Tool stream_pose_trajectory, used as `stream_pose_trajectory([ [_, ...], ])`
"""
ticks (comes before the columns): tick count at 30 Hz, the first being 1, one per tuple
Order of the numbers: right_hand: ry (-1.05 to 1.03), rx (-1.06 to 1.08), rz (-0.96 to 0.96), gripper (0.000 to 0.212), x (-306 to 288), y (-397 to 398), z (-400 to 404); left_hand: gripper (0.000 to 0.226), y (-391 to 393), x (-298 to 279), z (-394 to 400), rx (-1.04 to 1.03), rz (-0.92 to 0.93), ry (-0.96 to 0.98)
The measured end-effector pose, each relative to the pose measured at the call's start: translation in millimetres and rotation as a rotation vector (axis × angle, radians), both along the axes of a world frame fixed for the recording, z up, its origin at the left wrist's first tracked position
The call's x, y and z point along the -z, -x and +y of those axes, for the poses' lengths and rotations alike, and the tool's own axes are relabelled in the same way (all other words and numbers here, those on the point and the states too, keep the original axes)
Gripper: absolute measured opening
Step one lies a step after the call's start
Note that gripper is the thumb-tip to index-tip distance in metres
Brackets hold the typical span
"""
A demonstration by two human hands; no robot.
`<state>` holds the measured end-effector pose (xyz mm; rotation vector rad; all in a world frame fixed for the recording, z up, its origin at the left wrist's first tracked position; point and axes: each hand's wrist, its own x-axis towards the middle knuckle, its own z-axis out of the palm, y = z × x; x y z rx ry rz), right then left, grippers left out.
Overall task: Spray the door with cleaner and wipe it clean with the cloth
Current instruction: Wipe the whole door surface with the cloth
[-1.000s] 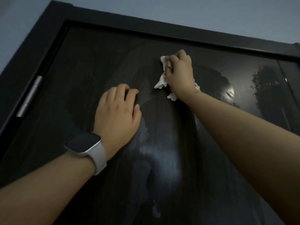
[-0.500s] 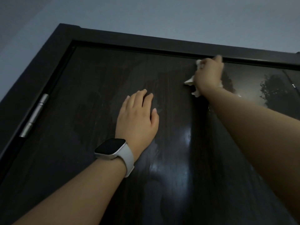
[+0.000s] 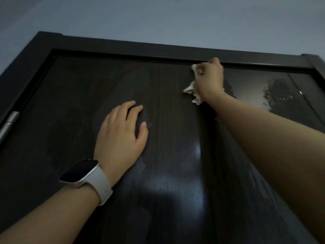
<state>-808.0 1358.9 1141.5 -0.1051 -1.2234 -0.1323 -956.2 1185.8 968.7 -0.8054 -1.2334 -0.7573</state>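
Dark wood-grain laminate covers the door, which fills most of the view and is set in a black frame under a pale grey wall. High on the panel, just below the top edge of the frame and right of centre, the right hand has its fingers curled around a crumpled white cloth and presses it against the surface; bits of cloth stick out to the left of the hand and below it. Nearer and further left, the left hand lies flat on the door with straight fingers slightly spread, gripping nothing. A watch with a dark face and a white strap sits on that wrist. A metal hinge shows at the far-left edge. Glossy reflections streak the panel on the right.
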Motion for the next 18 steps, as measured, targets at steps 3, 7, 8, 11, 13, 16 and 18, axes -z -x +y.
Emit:
stream_pose_trajectory([
  [3,0.060,-0.010,0.040,0.030,6,-31,38,0.052,-3,-1,1,-0.015,-0.023,0.008],
  [7,0.052,-0.032,0.058,0.029,9,-36,50,0.049,-7,0,1,-0.053,-0.084,0.024],
  [8,0.039,-0.036,0.052,0.029,11,-36,48,0.050,-9,1,1,-0.072,-0.101,0.031],
  [11,-0.044,-0.020,-0.002,0.025,17,-35,46,0.050,-20,2,3,-0.162,-0.159,0.037],
  [13,-0.126,0.001,-0.046,0.026,22,-35,47,0.050,-35,2,10,-0.184,-0.210,0.022],
  [16,-0.198,-0.002,-0.095,0.026,24,-39,55,0.046,-64,-3,40,-0.217,-0.111,0.026],
  [18,-0.209,-0.023,-0.116,0.028,24,-46,63,0.051,-86,-11,70,-0.174,-0.009,0.026],
])
